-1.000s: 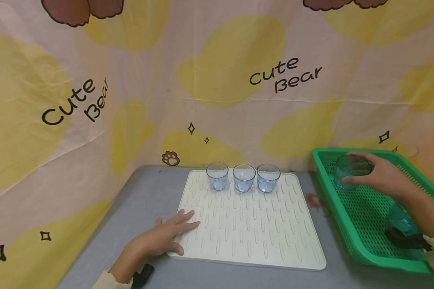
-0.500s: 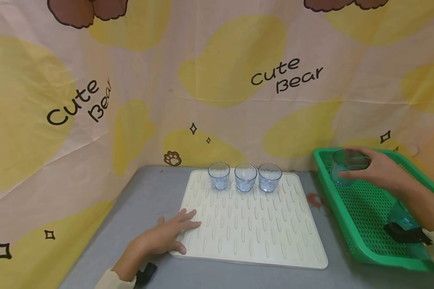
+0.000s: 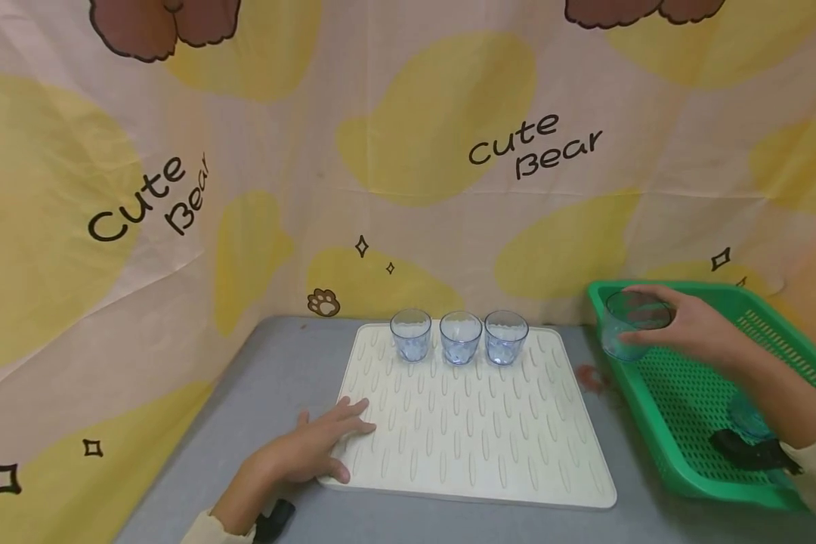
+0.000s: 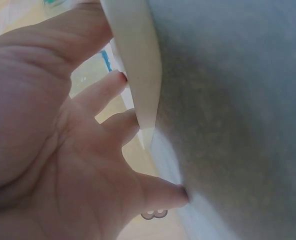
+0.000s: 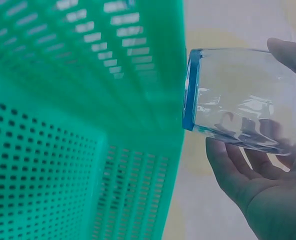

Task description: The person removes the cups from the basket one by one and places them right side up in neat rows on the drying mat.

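My right hand (image 3: pixel 697 325) grips a clear bluish drinking glass (image 3: pixel 619 336) between thumb and fingers, over the left rim of the green basket (image 3: pixel 659 446). In the right wrist view the glass (image 5: pixel 238 100) has its thick blue base right at the basket's edge (image 5: pixel 175 150). My left hand (image 3: pixel 306 449) is spread on the front left corner of the white ridged mat (image 3: pixel 476 438); the left wrist view shows its fingertips at the mat's edge (image 4: pixel 138 65). Three matching glasses stand upright along the mat's back: a left one (image 3: pixel 411 336), a middle one (image 3: pixel 460 338) and a right one (image 3: pixel 506 338).
Another bluish glass (image 3: pixel 748 415) lies in the basket, partly hidden by my right wrist and its black strap (image 3: pixel 751 451). The grey table (image 3: pixel 272 378) meets a printed cloth (image 3: pixel 415 151) behind the mat. A gap of table separates mat and basket.
My right hand has lifted the glass from inside the basket and carried it left to the basket's left rim. The left hand stays on the mat, and the three standing glasses have not moved.
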Demonstrator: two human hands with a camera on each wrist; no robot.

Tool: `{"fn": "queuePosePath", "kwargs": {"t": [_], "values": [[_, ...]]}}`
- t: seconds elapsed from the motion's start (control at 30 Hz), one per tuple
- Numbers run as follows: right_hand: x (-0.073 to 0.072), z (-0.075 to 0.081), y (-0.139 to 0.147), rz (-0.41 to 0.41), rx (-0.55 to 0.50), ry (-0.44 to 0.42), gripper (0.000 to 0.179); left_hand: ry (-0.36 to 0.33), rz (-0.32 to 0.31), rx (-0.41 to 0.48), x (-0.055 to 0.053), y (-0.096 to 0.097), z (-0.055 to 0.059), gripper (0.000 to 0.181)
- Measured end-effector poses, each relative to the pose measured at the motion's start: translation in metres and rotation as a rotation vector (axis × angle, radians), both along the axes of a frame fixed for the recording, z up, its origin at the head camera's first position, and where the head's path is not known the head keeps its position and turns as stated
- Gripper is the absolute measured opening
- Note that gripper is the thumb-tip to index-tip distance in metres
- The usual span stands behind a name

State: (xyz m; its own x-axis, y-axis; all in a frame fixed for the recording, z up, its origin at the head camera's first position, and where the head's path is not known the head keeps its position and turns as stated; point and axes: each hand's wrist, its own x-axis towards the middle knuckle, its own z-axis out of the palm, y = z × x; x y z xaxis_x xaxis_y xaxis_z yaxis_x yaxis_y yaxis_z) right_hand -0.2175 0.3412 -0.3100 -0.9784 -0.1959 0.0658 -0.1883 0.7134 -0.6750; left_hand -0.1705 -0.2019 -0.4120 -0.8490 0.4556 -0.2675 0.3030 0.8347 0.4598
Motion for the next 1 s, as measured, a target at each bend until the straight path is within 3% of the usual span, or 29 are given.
{"fn": "queuePosePath", "kwargs": {"t": [0.23, 0.6, 1.0], "values": [[0.009, 0.003, -0.02, 0.009, 0.006, -0.033, 0.082, 0.005, -0.002, 0.005, 0.001, -0.001, -0.003, 0.073], [0.029, 0.015, -0.057, 0.044, -0.024, 0.011, 0.083, 0.005, -0.007, -0.008, 0.0, -0.001, -0.005, 0.074], [0.045, 0.014, -0.084, 0.097, -0.067, 0.029, 0.078, 0.003, -0.019, -0.01, 0.002, -0.002, -0.002, 0.074]]}}
